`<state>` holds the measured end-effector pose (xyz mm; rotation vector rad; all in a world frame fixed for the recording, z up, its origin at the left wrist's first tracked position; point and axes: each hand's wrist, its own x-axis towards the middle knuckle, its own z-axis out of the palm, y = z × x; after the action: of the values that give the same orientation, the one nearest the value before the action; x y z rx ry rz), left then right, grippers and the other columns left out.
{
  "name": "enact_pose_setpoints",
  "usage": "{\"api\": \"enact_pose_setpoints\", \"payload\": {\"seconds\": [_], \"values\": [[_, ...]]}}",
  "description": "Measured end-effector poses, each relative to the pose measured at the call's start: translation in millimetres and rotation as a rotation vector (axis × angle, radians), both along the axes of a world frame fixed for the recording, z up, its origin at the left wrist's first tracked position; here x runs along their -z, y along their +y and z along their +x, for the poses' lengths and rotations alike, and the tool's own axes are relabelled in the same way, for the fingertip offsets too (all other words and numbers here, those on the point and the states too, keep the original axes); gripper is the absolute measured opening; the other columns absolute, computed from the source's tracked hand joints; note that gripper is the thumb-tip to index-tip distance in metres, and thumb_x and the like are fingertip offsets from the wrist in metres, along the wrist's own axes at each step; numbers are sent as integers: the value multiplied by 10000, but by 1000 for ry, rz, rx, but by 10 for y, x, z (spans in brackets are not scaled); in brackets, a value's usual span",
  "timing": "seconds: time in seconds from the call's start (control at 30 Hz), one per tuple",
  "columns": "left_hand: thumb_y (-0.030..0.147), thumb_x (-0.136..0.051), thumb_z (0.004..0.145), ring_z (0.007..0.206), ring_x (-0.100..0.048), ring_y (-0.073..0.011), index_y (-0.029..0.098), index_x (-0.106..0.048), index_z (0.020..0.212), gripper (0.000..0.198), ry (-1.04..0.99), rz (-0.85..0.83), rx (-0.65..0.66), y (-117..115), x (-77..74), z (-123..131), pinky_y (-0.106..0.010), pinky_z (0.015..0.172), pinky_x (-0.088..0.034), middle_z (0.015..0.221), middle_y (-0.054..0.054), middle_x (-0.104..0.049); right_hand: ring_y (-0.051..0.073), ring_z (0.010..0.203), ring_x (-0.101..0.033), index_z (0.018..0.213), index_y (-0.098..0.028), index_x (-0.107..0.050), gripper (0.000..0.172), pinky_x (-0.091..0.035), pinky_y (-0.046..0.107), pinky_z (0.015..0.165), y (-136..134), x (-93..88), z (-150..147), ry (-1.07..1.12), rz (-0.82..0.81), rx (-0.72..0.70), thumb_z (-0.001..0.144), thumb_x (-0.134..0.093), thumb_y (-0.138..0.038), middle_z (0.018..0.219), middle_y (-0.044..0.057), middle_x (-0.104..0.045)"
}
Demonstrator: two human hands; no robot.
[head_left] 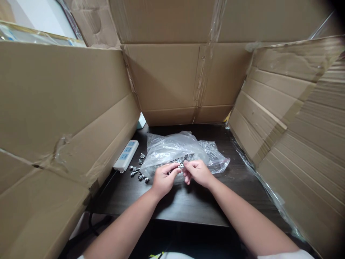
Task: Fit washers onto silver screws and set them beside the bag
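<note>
My left hand [164,178] is closed in a pinch, thumb against index finger, on a small silver metal fastener [181,166]. From the other side, my right hand [198,172] pinches at the same small part, with its lower fingers curled. The fingertips cover much of it, so its exact shape cannot be made out. Just beyond both hands lies a clear plastic bag [172,145], its mouth open toward me with loose metal washers or nuts inside. Several bolts [133,169] fitted with washers or nuts lie on the table left of my left hand.
A white power strip [126,155] rests at the table's left side. Another clear plastic bag [215,156] lies to the right. Cardboard walls [172,77] enclose the dark table [188,205] at the left, back and right. A small white object [141,121] stands at the back left.
</note>
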<state>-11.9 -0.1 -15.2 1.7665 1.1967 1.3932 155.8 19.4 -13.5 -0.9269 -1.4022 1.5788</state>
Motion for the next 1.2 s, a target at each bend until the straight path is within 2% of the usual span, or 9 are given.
{"api": "enact_pose_setpoints", "payload": {"seconds": [0.1, 0.2, 0.3, 0.43, 0.57, 0.67, 0.8, 1.0, 1.2], "values": [[198, -678, 747, 777, -687, -182, 182, -757, 840, 123, -46, -55, -12, 8, 1, -12, -264, 740, -531, 834, -42, -753, 156, 475, -631, 771, -125, -613, 523, -527, 285, 435, 29, 11, 13, 26, -26, 12, 781, -540, -642, 609, 28, -615], [223, -667, 766, 814, -687, -188, 173, -752, 879, 150, -112, -111, 45, 14, -15, -25, -265, 765, -527, 876, -48, -753, 160, 623, -669, 1002, -170, -615, 431, -576, 325, 610, 4, -24, 16, 111, 56, 1, 708, -729, -464, 782, 26, -668], [233, -660, 777, 808, -683, -185, 171, -751, 885, 154, -120, -120, 83, 17, -25, -28, -260, 756, -522, 872, -48, -751, 161, 668, -671, 964, -176, -651, 337, -567, 323, 687, -44, -54, 8, 144, 156, 1, 688, -769, -329, 769, 20, -688], [206, -670, 761, 766, -676, -176, 170, -755, 843, 124, -58, -50, 42, 13, -22, -16, -253, 724, -514, 826, -47, -748, 152, 550, -651, 837, -144, -675, 276, -552, 288, 579, -62, -42, -3, 38, 140, 33, 739, -714, -399, 610, 14, -664], [183, -665, 760, 739, -672, -165, 180, -757, 820, 110, -5, 21, 39, 3, -29, -5, -245, 703, -515, 799, -41, -743, 139, 419, -598, 634, -125, -591, 508, -484, 251, 404, -25, -3, -6, -18, 53, -5, 822, -521, -591, 534, 26, -600], [183, -659, 765, 766, -681, -169, 188, -758, 845, 126, -22, 1, 39, 3, -37, -6, -247, 726, -524, 829, -40, -750, 147, 489, -632, 763, -126, -611, 481, -527, 274, 468, -8, -5, 3, 25, 45, 4, 821, -520, -595, 618, 28, -615], [195, -680, 744, 792, -694, -183, 181, -756, 851, 132, -95, -58, 7, 3, -34, -11, -255, 745, -537, 856, -43, -756, 149, 648, -662, 990, -183, -614, 392, -568, 304, 638, -33, -49, 14, 128, 111, 22, 671, -779, -342, 808, 11, -648], [185, -679, 737, 776, -694, -182, 184, -759, 825, 119, -71, -28, 12, 2, -42, -9, -259, 730, -542, 832, -41, -756, 136, 542, -629, 778, -142, -662, 242, -530, 271, 564, -68, -61, 7, 34, 149, 51, 718, -736, -364, 639, 16, -654], [167, -687, 723, 790, -697, -184, 192, -762, 818, 124, -62, -13, -28, 2, -27, -25, -264, 746, -545, 838, -41, -757, 143, 432, -603, 682, -125, -607, 533, -475, 253, 398, -19, -24, 2, -7, 34, 7, 819, -493, -626, 559, 23, -587]]}}
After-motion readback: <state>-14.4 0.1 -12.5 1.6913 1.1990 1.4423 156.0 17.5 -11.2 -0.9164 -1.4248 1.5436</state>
